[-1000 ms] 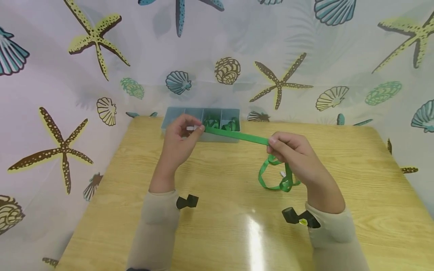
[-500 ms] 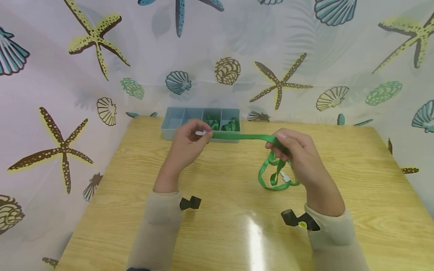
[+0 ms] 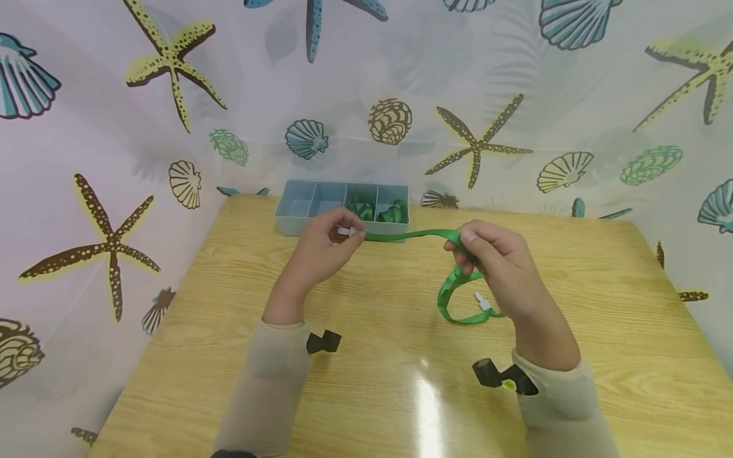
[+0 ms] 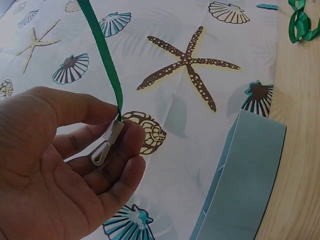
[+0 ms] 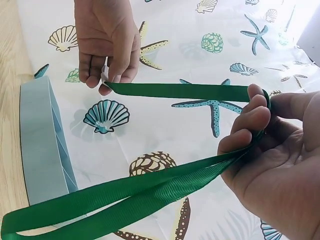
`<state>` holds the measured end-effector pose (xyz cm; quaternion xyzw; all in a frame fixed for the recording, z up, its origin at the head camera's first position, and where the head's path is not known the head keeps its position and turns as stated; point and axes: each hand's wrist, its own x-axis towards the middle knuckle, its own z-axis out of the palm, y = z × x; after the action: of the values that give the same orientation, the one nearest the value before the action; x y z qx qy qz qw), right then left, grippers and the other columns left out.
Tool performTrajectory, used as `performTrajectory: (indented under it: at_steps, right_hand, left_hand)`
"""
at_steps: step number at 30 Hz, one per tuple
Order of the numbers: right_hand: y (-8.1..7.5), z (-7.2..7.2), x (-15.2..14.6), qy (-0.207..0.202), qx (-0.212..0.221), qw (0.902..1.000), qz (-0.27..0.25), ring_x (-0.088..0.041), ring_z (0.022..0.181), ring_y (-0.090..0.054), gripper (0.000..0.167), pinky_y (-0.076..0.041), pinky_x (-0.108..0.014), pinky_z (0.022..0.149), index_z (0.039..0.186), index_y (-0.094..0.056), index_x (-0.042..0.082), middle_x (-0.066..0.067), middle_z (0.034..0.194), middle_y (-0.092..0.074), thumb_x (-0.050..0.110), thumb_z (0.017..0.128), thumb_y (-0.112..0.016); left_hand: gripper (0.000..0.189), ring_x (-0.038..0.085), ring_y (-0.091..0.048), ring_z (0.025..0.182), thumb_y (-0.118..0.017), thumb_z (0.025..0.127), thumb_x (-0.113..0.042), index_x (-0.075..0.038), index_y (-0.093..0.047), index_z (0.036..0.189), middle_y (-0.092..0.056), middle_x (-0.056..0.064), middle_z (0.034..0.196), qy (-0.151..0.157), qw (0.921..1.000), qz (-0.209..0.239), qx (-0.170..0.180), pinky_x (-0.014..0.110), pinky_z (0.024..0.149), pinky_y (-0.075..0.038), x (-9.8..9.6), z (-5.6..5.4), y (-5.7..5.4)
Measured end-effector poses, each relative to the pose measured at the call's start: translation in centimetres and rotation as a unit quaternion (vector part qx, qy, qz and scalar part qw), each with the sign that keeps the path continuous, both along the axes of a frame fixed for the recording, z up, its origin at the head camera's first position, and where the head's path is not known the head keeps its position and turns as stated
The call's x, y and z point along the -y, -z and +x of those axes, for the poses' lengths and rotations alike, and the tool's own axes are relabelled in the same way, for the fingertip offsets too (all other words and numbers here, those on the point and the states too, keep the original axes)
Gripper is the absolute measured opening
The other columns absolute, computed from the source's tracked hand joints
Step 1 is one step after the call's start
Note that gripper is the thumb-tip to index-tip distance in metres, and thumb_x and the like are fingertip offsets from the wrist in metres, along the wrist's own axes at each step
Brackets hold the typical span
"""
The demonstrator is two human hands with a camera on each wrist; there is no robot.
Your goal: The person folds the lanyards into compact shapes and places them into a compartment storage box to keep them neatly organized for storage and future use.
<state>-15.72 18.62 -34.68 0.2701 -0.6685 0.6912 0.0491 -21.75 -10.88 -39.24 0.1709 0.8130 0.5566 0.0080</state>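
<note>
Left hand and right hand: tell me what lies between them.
A stretch of green lanyard runs between the left hand and the right hand; the head and right wrist views both show it.

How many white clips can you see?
2. One clip is in the left hand, and the other clip lies on the table by the green ribbon. More might be hidden among the ribbons in the blue box.

Far on your tabletop [image 3: 372,381] sits a box [image 3: 294,226], ribbons [image 3: 362,210] in its two right compartments [image 3: 395,192]; nearer right lies a ribbon loop [image 3: 444,300].
</note>
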Motion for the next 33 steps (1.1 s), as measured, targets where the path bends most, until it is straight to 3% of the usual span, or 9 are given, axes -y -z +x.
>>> performTrajectory:
  at_steps: [8, 17, 21, 27, 33]
  right_hand:
    - [0.3, 0.0, 0.1, -0.011, -0.003, 0.9999, 0.012, -0.015, 0.071, -0.054, 0.034, -0.050, -0.025, 0.066, 0.095, -0.072, 0.005, -0.001, 0.084, -0.064, -0.003, 0.111, -0.043]
    - [0.5, -0.2, 0.3, -0.002, -0.006, 0.9992, 0.040, -0.015, 0.073, -0.055, 0.028, -0.050, -0.026, 0.067, 0.097, -0.068, -0.007, -0.002, 0.088, -0.066, 0.000, 0.111, -0.045]
    - [0.5, -0.3, 0.4, 0.005, -0.002, 0.9985, 0.055, -0.015, 0.076, -0.058, 0.029, -0.052, -0.025, 0.069, 0.097, -0.069, -0.003, -0.002, 0.089, -0.067, 0.001, 0.112, -0.045]
    - [0.6, -0.2, 0.4, 0.030, 0.006, 0.9961, 0.083, -0.012, 0.092, -0.065, 0.030, -0.055, -0.022, 0.084, 0.098, -0.072, 0.005, 0.004, 0.097, -0.068, 0.003, 0.112, -0.046]
    - [0.2, -0.3, 0.8, 0.021, -0.021, 0.9972, 0.069, -0.021, 0.110, -0.053, 0.032, -0.043, -0.033, 0.094, 0.101, -0.074, 0.009, 0.001, 0.109, -0.063, 0.000, 0.111, -0.046]
  left_hand:
    - [0.010, 0.022, -0.067, 0.107, -0.064, 0.107, -0.016, -0.014, -0.070, 0.113, -0.071, 0.008, 0.115, 0.005, 0.9997, -0.007, -0.024, 0.045, 0.100, -0.056, 0.1, 0.2, -0.2]
    - [0.009, 0.018, -0.069, 0.106, -0.068, 0.105, -0.016, -0.015, -0.072, 0.113, -0.072, 0.005, 0.114, 0.025, 0.9982, 0.013, -0.054, 0.042, 0.100, -0.057, -0.3, 0.6, -0.7]
    - [0.010, 0.017, -0.069, 0.107, -0.069, 0.105, -0.017, -0.016, -0.072, 0.114, -0.073, 0.004, 0.114, 0.041, 0.9966, 0.024, -0.067, 0.041, 0.100, -0.057, -0.6, 1.1, -1.2]
    - [0.013, 0.015, -0.069, 0.104, -0.071, 0.104, -0.020, -0.016, -0.073, 0.115, -0.073, 0.001, 0.112, 0.069, 0.9944, 0.017, -0.078, 0.042, 0.099, -0.058, -1.6, 1.6, -1.6]
    - [0.039, 0.010, -0.070, 0.104, -0.081, 0.096, -0.032, -0.022, -0.072, 0.133, -0.073, -0.005, 0.126, 0.103, 0.9918, -0.010, -0.076, 0.046, 0.100, -0.058, -3.5, 2.4, -2.1]
